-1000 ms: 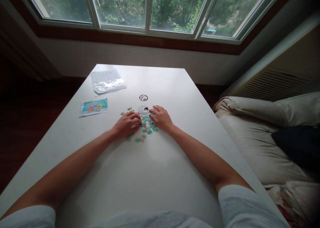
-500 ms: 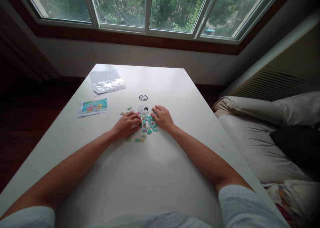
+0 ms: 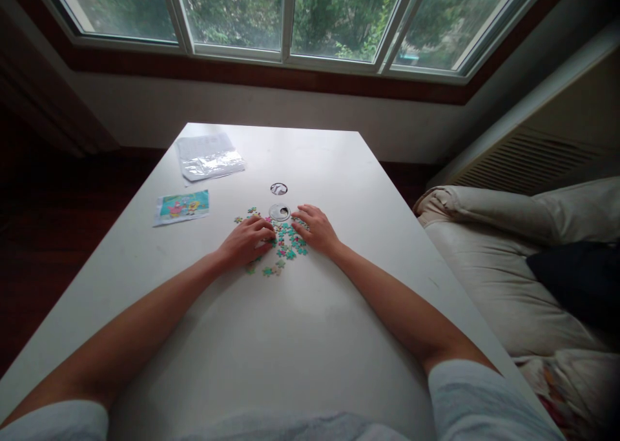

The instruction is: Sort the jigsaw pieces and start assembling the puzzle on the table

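Small jigsaw puzzle pieces [image 3: 289,241], mostly teal and green with some pink and tan ones, lie loosely spread on the white table [image 3: 271,338]. My left hand [image 3: 246,241] rests palm down over the left side of the pieces, its fingers bent and apart and touching some of them. Opposite it, my right hand [image 3: 317,230] lies at the upper right edge of the pieces, fingers spread and fingertips on or just above them. No piece is visibly gripped by either hand. Some pieces are hidden under the fingers.
A small picture sheet [image 3: 182,207] with pink and yellow cartoon figures lies at left. Beyond it is a clear plastic bag [image 3: 209,158] with paper. Two round inserts, the nearer a disc [image 3: 279,212], are set in the tabletop. A beige sofa [image 3: 479,266] stands right.
My right hand's fingers have spread slightly and shifted a little over the pieces. The left hand stays almost where it was. The view has moved very slightly.
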Demonstrator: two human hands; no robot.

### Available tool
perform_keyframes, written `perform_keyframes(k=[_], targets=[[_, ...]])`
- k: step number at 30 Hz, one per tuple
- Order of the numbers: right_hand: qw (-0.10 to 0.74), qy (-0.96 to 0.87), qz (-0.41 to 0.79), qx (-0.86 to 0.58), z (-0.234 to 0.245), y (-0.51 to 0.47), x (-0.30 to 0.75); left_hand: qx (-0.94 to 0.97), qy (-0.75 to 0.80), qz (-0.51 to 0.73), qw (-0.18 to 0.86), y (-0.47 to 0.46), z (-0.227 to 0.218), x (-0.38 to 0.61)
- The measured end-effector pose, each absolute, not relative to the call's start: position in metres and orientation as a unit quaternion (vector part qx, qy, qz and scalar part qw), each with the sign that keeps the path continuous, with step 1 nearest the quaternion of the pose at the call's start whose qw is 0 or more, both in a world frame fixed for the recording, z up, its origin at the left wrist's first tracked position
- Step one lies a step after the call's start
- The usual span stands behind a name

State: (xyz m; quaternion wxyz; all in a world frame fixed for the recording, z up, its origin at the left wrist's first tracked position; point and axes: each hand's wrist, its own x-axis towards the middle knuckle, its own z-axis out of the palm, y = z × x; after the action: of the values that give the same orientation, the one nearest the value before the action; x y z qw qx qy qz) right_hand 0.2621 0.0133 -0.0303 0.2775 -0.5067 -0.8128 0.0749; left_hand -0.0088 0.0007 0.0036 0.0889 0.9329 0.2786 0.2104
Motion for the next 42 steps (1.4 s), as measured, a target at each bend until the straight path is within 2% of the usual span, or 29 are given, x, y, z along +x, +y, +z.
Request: perform_keyframes(k=[22, 31, 38, 42], targets=[[0.293, -0.833, 0.079, -0.462, -0.018, -0.002, 0.254, 0.918, 0.322, 0.217, 0.076, 0.002, -0.001, -0.009], [0.302, -0.830, 0.101, -0.457, -0.021, 0.000, 0.257, 0.942, 0.251, 0.177, 0.132, -0.010, 0.014, -0.012], [0.300, -0.843, 0.105, -0.435, -0.012, -0.005, 0.257, 0.924, 0.310, 0.210, 0.081, 0.000, 0.009, -0.017], [0.261, -0.888, 0.113, -0.362, 0.001, -0.013, 0.259, 0.912, 0.352, 0.202, 0.051, 0.006, 0.006, -0.023]])
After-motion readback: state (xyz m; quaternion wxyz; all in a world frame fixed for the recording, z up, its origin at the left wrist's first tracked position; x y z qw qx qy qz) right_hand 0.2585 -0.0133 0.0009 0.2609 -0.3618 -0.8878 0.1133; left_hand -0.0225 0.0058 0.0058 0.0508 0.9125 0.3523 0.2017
